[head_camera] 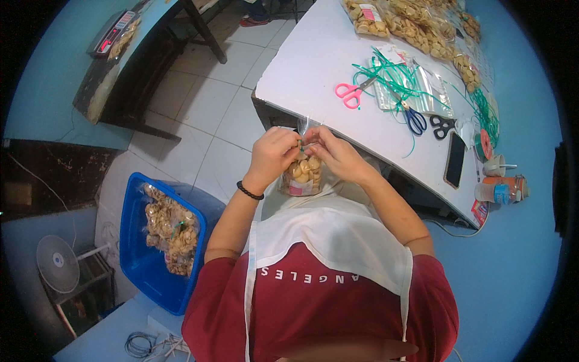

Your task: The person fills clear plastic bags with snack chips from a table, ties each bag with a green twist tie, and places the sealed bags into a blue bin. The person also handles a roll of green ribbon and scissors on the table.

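Note:
A clear plastic bag of round, pale brown snacks (304, 174) with a label rests upright on my lap. My left hand (277, 147) pinches a green tie at the gathered neck of the bag. At the other side of the neck, the fingers of my right hand (329, 149) close on the tie or the plastic; which of the two is hard to tell. The bag's clear top sticks up between both hands. On the white table (298, 86) beyond lie green ribbon strips (398, 81), flat clear bags (432, 92) and pink-handled scissors (350, 94).
A blue bin (163, 289) with filled bags (174, 231) stands at left. Dark blue scissors (414, 121), black scissors (441, 126), a phone (454, 159) and a ribbon spool (485, 144) lie on the table's right part. More filled bags (416, 31) lie at its far end.

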A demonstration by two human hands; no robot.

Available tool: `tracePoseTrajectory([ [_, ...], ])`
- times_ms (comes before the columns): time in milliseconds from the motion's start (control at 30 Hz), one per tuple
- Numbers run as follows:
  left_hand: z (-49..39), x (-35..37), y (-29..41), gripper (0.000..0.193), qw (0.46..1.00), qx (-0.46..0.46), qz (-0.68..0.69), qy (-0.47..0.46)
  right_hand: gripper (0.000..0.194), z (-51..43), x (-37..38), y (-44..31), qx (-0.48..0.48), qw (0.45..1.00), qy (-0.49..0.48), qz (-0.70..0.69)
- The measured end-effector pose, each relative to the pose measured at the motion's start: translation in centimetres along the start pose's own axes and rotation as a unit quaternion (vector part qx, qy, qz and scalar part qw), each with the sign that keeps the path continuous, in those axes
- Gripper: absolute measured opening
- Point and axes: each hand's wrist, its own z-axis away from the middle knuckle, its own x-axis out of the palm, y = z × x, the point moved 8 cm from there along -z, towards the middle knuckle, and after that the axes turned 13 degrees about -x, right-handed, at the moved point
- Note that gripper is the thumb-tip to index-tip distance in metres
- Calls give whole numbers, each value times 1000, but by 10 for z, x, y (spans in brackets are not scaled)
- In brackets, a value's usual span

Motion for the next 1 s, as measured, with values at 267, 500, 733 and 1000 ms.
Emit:
tracePoseTrajectory([
  [267,6,0,-3,12,997,-43,38,43,18,3,-9,22,28,994,67,79],
  [500,57,-7,-82,3,961,-262,91,-12,17,22,-14,45,44,993,70,79],
  [733,105,-152,-113,9,901,-259,-293,189,22,18,-1,22,-8,991,-10,132],
  [1000,231,-247,-181,24,715,-442,-515,166,16,-9,-21,11,-32,990,-27,133],
])
